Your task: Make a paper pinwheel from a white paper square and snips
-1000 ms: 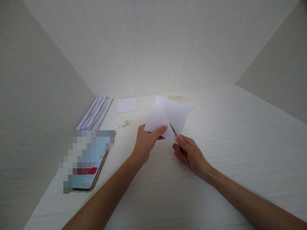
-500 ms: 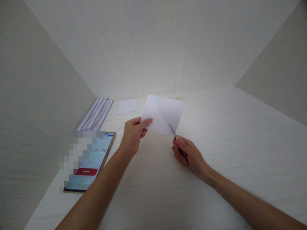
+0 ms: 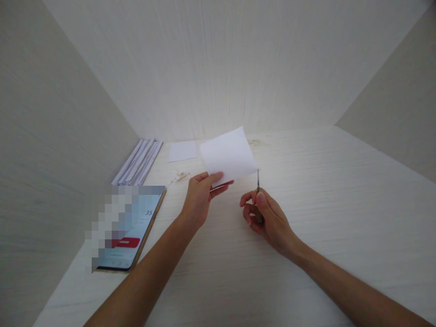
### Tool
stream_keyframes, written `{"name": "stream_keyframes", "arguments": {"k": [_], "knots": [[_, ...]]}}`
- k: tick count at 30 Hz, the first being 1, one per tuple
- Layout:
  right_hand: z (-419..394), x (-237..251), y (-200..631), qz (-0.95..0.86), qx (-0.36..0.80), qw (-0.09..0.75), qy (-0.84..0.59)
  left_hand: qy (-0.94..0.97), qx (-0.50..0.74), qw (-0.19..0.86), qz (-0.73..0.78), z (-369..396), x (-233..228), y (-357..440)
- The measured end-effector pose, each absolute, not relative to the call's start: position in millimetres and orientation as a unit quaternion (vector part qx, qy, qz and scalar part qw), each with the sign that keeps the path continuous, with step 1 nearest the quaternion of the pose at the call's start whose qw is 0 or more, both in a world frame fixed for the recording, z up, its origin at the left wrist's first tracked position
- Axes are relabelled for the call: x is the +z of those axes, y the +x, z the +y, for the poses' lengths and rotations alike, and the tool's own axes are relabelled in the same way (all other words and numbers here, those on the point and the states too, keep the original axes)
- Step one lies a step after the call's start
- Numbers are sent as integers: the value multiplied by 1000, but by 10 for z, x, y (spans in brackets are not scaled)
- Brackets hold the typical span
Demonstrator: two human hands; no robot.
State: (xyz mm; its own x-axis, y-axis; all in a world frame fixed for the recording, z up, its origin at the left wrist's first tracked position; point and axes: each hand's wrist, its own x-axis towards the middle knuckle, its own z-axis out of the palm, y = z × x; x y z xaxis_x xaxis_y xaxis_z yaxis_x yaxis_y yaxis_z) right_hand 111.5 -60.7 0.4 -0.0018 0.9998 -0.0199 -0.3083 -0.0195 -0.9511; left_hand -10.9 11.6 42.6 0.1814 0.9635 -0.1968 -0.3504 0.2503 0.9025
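Phone (image 3: 131,231): flat at the left edge of the table (image 3: 340,190), screen lit, partly blurred
Paper stack (image 3: 138,162): against the left wall, looks untouched
Small sheet (image 3: 183,151): lying flat by the back wall, set aside
Scraps (image 3: 179,175): a few bits near the small sheet
Left hand (image 3: 199,200): pinching the white paper (image 3: 229,156) by its near corner, held up off the table
Scissors (image 3: 258,184): blades together, pointing up, just right of the paper, not touching
Right hand (image 3: 267,218): curled round the scissor handles
Progress: one piece free in hand; stack left, I judge
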Motion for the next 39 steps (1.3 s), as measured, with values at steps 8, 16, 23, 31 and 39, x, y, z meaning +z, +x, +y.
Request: {"name": "stream_keyframes", "arguments": {"k": [8, 16, 23, 31, 39], "knots": [[-650, 65, 1108, -426, 558, 562, -437, 337, 472, 708, 404, 98, 437, -96], [-644, 96, 1114, -417, 592, 549, -418, 329, 453, 712, 424, 91, 445, -77], [-612, 125, 1121, -409, 583, 583, -390, 328, 455, 709, 427, 92, 442, -82], [-618, 111, 1109, -388, 607, 577, -385, 350, 450, 698, 433, 92, 407, -101], [-602, 120, 1123, -393, 555, 598, -425, 389, 457, 676, 428, 49, 354, -67]]}}
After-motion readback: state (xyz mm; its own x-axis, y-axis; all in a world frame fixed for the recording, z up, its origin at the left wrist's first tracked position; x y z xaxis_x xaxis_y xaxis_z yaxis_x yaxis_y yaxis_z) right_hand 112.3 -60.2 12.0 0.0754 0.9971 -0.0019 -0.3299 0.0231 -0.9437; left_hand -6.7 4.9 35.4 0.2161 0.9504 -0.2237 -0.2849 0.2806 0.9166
